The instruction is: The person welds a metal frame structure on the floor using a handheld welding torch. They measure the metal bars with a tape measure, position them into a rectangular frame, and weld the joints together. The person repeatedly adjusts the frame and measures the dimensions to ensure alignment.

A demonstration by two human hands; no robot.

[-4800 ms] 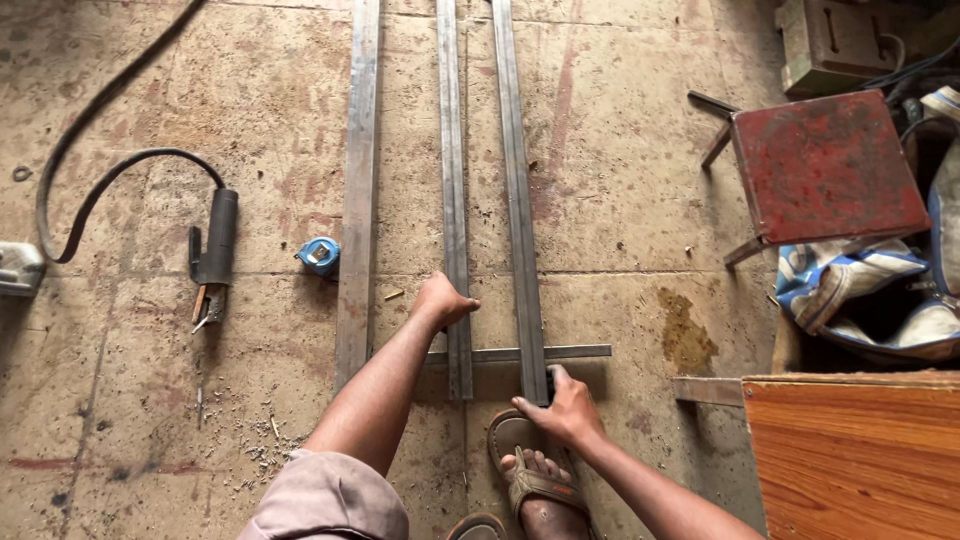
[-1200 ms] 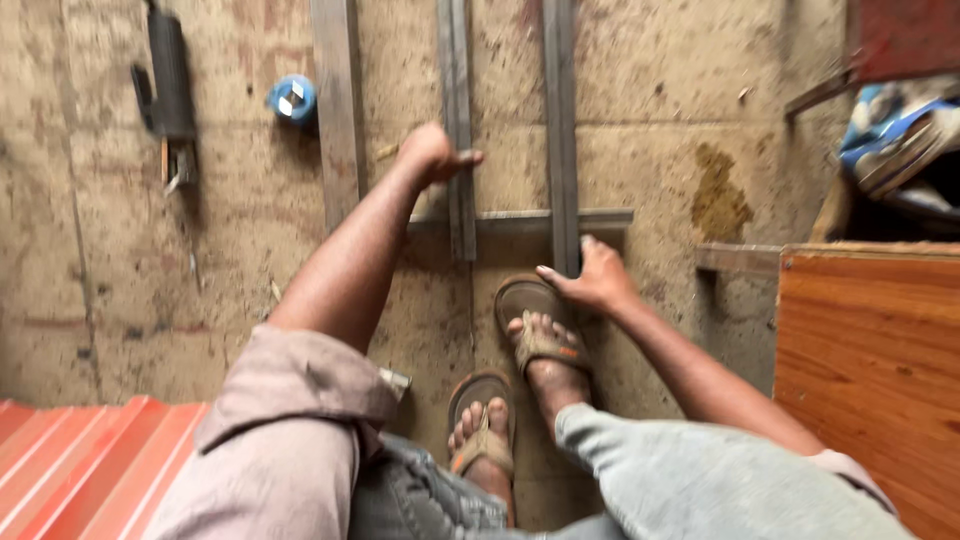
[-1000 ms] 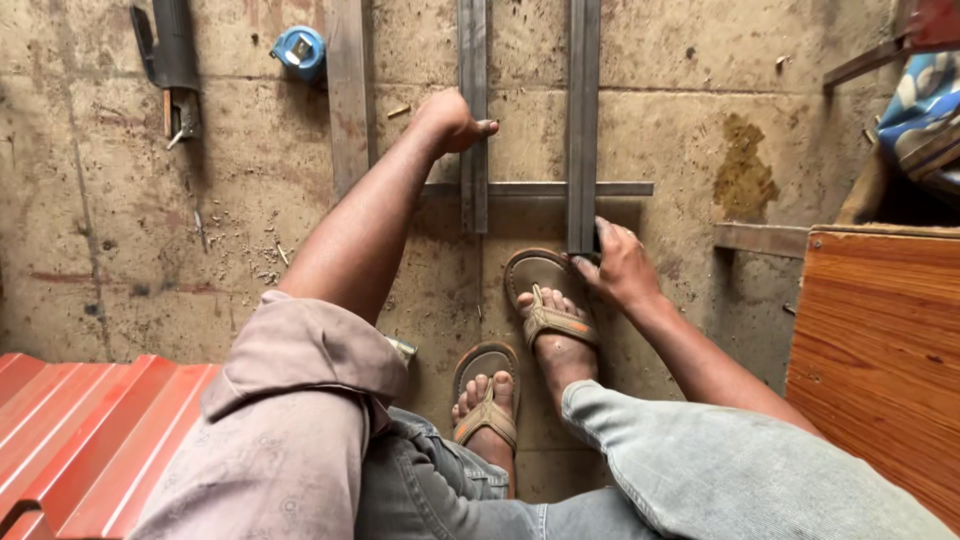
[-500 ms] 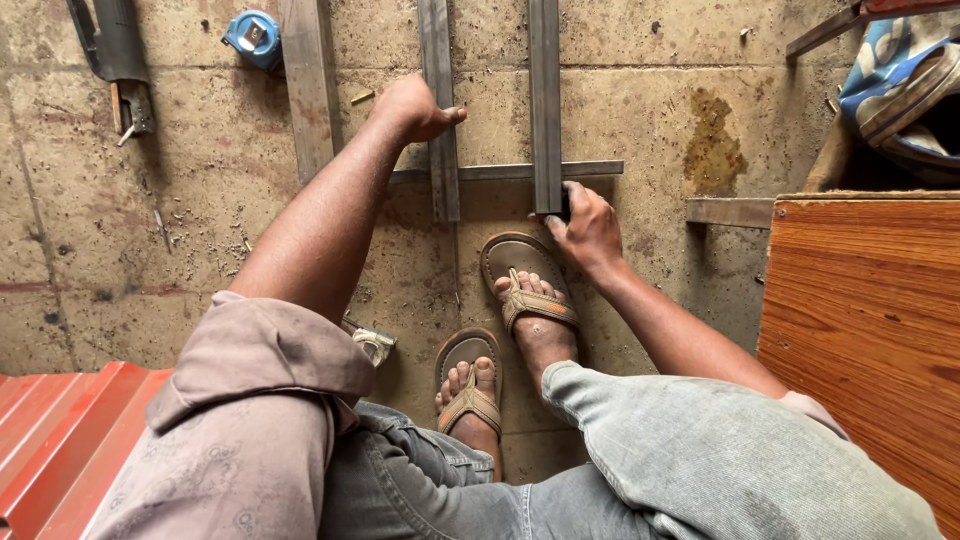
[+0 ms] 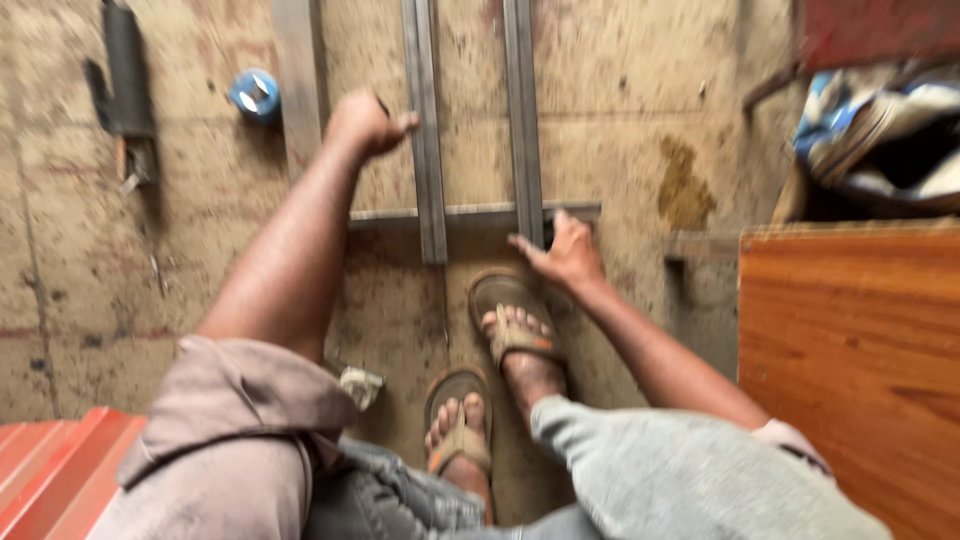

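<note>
So compared with half a second back, the left hand (image 5: 365, 122) has slid a bit away from the middle steel bar (image 5: 425, 130) and sits upper centre of the frame, fingers curled loosely with the thumb just touching the bar's edge, not wrapped around it. The right hand (image 5: 565, 250) has shifted too: fingers spread and pressing at the bottom end of the right steel bar (image 5: 523, 110), right where it meets the short cross piece (image 5: 480, 212). The view is blurrier now, so I can't tell if anything's pinched. A third bar (image 5: 298, 80) lies left of the hand, with a blue tape measure (image 5: 254, 95) just beside it and a dark power tool (image 5: 125, 80) in the upper left corner. The sandalled foot (image 5: 515, 325) sits directly below the cross piece. A wooden board (image 5: 850, 370) boxes in the right side; bare concrete floor (image 5: 90, 280) stays open on the left.
</note>
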